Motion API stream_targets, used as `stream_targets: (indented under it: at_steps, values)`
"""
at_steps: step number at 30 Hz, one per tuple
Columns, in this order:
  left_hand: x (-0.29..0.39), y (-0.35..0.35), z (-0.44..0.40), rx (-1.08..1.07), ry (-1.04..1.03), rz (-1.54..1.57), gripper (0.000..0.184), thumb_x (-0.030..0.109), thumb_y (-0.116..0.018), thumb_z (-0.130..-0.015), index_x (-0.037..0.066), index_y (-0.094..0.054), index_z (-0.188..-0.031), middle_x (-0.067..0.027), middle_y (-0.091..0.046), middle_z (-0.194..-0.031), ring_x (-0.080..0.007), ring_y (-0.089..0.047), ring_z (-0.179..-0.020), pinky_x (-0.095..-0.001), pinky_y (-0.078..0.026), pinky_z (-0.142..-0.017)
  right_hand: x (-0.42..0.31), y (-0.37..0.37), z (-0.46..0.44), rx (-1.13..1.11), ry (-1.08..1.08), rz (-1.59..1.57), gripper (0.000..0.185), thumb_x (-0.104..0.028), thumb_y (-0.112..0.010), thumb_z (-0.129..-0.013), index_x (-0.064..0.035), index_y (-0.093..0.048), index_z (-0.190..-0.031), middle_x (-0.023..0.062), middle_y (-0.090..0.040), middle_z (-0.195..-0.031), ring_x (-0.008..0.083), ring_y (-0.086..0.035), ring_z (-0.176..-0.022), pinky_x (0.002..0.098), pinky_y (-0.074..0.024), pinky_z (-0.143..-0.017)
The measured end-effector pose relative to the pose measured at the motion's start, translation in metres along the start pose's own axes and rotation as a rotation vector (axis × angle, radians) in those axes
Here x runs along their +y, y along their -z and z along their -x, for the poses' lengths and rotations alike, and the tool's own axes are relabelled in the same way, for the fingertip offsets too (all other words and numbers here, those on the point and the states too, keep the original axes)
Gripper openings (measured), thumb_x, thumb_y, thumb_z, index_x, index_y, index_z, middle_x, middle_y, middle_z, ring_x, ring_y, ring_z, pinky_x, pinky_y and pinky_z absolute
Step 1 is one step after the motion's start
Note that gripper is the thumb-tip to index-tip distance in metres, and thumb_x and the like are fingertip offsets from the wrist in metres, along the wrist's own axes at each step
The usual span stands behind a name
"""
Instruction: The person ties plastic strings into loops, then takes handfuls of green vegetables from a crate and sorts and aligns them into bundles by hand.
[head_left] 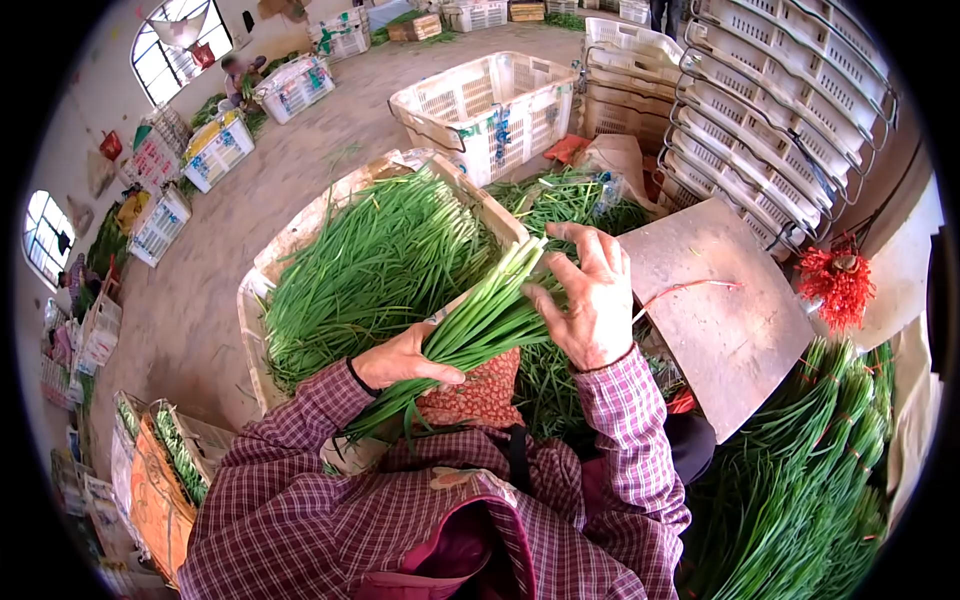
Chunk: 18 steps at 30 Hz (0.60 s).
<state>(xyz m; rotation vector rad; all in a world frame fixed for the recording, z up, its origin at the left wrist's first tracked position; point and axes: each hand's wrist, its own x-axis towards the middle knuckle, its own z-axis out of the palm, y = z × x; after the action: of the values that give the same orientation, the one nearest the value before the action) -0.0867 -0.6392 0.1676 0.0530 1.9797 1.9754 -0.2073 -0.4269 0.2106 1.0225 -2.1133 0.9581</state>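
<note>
My left hand (405, 362) is closed around a bunch of green chives (485, 318) above my lap. The pale stem ends point up and to the right, while the leaf tips hang down past my left wrist. At the stem ends is my right hand (595, 310), its fingers bent and apart; the thumb and index finger are close to the stems, and whether they touch is hard to see. Just beyond the bunch, a heap of loose chives (380, 260) fills a worn crate (252, 310). More loose greens (550, 385) lie below my right hand.
A flat board (725, 300) with a thin red strip (700, 284) stands at right, beside hanging red ties (838, 285). Tied chive bundles (800, 490) lie below it. A white crate (490, 110) and stacked crates (770, 110) stand behind. People sit far left.
</note>
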Motion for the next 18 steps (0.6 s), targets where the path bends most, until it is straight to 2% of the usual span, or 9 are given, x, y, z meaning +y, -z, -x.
stream_targets:
  at_steps: [3, 4, 6, 8, 10, 12, 13, 16, 18]
  values:
    - [-0.001, -0.001, -0.002, -0.005, 0.025, 0.005, 0.041, 0.006, -0.074, -0.078, 0.002, -0.056, -0.115, -0.0038, -0.064, -0.085, -0.0091, -0.058, -0.069, -0.0234, -0.047, -0.060, 0.005, -0.005, 0.003, -0.023, 0.012, -0.030, 0.019, -0.015, -0.074, -0.066, -0.0059, -0.066, -0.081, 0.0041, -0.061, -0.103, 0.0232, -0.053, -0.101, 0.0404, -0.0401, -0.091]
    - [-0.006, 0.000, -0.004, 0.020, -0.035, -0.025, 0.042, 0.006, -0.074, -0.078, 0.002, -0.056, -0.116, -0.0038, -0.064, -0.086, -0.0089, -0.058, -0.071, -0.0230, -0.047, -0.061, 0.011, -0.009, 0.005, -0.022, 0.010, -0.029, 0.019, -0.015, -0.074, -0.066, -0.0059, -0.066, -0.081, 0.0041, -0.061, -0.103, 0.0232, -0.053, -0.101, 0.0404, -0.0401, -0.091]
    - [-0.010, 0.001, -0.004, 0.042, -0.092, -0.052, 0.043, 0.006, -0.074, -0.078, 0.001, -0.056, -0.116, -0.0037, -0.065, -0.087, -0.0088, -0.059, -0.072, -0.0227, -0.048, -0.062, 0.034, -0.016, 0.007, 0.147, 0.029, 0.116, 0.013, -0.015, -0.071, -0.072, -0.0071, -0.063, -0.078, 0.0040, -0.062, -0.096, 0.0221, -0.055, -0.092, 0.0386, -0.0411, -0.087]
    - [-0.006, 0.007, -0.001, 0.017, 0.010, -0.048, 0.039, 0.006, -0.074, -0.077, 0.001, -0.058, -0.112, -0.0040, -0.065, -0.088, -0.0090, -0.059, -0.071, -0.0228, -0.048, -0.060, 0.050, 0.007, 0.004, 0.221, 0.033, 0.237, 0.007, -0.016, -0.063, -0.081, -0.0095, -0.060, -0.078, 0.0045, -0.061, -0.090, 0.0208, -0.055, -0.085, 0.0374, -0.0418, -0.079]
    - [-0.002, 0.011, 0.003, 0.019, 0.070, -0.017, 0.035, 0.005, -0.074, -0.077, 0.002, -0.059, -0.108, -0.0040, -0.065, -0.087, -0.0092, -0.059, -0.067, -0.0228, -0.047, -0.056, 0.075, 0.027, 0.010, 0.271, -0.077, 0.381, 0.008, -0.017, -0.064, -0.081, -0.0103, -0.063, -0.084, 0.0038, -0.062, -0.090, 0.0201, -0.054, -0.080, 0.0360, -0.0413, -0.075]
    - [-0.009, 0.021, 0.004, -0.006, 0.124, -0.029, 0.040, 0.002, -0.071, -0.079, 0.003, -0.058, -0.117, -0.0046, -0.064, -0.095, -0.0106, -0.060, -0.077, -0.0265, -0.050, -0.068, 0.082, 0.043, 0.016, 0.307, -0.092, 0.405, 0.010, -0.020, -0.066, -0.081, -0.0125, -0.066, -0.087, 0.0027, -0.062, -0.089, 0.0196, -0.052, -0.075, 0.0342, -0.0409, -0.072]
    - [-0.013, 0.019, 0.003, 0.027, 0.088, 0.011, 0.023, 0.005, -0.071, -0.079, 0.003, -0.063, -0.101, -0.0043, -0.065, -0.085, -0.0101, -0.059, -0.067, -0.0250, -0.047, -0.059, 0.080, 0.044, 0.021, 0.306, -0.093, 0.406, 0.010, -0.020, -0.066, -0.081, -0.0125, -0.066, -0.087, 0.0027, -0.062, -0.089, 0.0196, -0.052, -0.075, 0.0342, -0.0409, -0.072]
    - [-0.012, 0.017, 0.000, 0.010, 0.102, 0.046, 0.024, 0.006, -0.071, -0.079, 0.003, -0.062, -0.101, -0.0060, -0.065, -0.086, -0.0116, -0.059, -0.064, -0.0252, -0.048, -0.055, 0.055, 0.041, 0.033, 0.074, -0.200, 0.097, 0.009, -0.019, -0.069, -0.080, -0.0131, -0.069, -0.087, 0.0023, -0.064, -0.091, 0.0203, -0.054, -0.078, 0.0330, -0.0418, -0.074]
    - [-0.013, 0.015, -0.001, -0.004, 0.105, 0.062, 0.023, 0.006, -0.071, -0.079, 0.003, -0.062, -0.100, -0.0065, -0.065, -0.085, -0.0123, -0.059, -0.064, -0.0252, -0.048, -0.053, 0.037, 0.034, 0.034, 0.101, -0.133, 0.053, 0.010, -0.017, -0.070, -0.078, -0.0129, -0.069, -0.087, 0.0030, -0.064, -0.092, 0.0204, -0.055, -0.080, 0.0340, -0.0425, -0.073]
